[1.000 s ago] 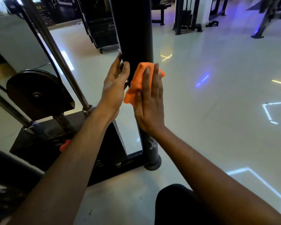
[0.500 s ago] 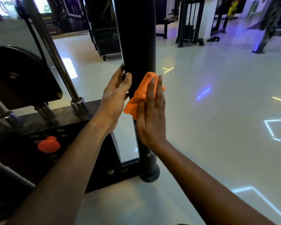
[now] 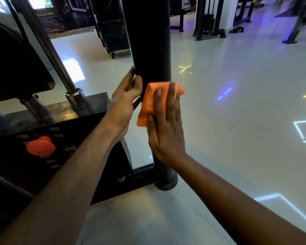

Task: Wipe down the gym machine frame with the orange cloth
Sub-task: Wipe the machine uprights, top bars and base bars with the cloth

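Seen from the head camera, a right hand (image 3: 166,124), fingers straight and together, presses the orange cloth (image 3: 149,103) against the black upright post (image 3: 148,41) while the left hand (image 3: 125,101) curls round its edge (wiping midway, lower stretch apparently left).

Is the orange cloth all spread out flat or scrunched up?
Scrunched up. The orange cloth bunches in folds against the black post under the flat right hand.

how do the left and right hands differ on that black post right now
The right hand lies flat, pressing the orange cloth against the black post. The left hand is bare, fingers curled round the post's left edge, slightly higher. Both touch the same post.
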Available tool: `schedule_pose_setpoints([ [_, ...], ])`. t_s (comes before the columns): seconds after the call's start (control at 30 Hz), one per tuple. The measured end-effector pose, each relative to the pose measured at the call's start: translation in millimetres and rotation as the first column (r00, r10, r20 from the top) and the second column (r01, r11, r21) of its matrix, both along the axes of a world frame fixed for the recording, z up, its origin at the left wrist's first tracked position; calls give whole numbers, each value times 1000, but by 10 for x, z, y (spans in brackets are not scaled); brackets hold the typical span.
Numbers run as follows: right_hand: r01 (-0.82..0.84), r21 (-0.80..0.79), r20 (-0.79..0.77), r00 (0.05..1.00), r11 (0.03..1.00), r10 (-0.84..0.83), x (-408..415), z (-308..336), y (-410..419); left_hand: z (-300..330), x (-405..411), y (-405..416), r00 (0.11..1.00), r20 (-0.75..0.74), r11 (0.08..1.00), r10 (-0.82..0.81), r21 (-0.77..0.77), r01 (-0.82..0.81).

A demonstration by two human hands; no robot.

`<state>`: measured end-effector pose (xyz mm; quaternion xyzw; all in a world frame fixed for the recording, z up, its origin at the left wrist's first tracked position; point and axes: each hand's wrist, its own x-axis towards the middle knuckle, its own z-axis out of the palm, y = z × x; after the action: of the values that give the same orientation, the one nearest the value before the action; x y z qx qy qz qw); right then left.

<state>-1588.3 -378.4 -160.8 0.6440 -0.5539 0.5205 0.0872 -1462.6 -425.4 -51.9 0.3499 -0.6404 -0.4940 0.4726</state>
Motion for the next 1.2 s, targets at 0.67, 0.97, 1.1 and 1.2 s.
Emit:
schedule_pose_setpoints([
  [0.67, 47, 199, -52, 998, 979, -37, -33, -846, 187, -174, 65, 113, 999, 0, 999, -45, -17, 45],
  [0.97, 101, 116, 82, 990, 988, -111, 166, -597, 94, -500, 75, 134, 998, 46, 999, -39, 6, 39],
  [1.1, 81, 287, -30, 997, 954, -76, 47, -1269, 280, -553, 75, 149, 998, 45, 999, -35, 27, 34],
  [1.2, 63, 303, -1, 998, 951, -66, 52, -1318, 290, -583, 44, 143, 999, 47, 1000, -16, 23, 15],
])
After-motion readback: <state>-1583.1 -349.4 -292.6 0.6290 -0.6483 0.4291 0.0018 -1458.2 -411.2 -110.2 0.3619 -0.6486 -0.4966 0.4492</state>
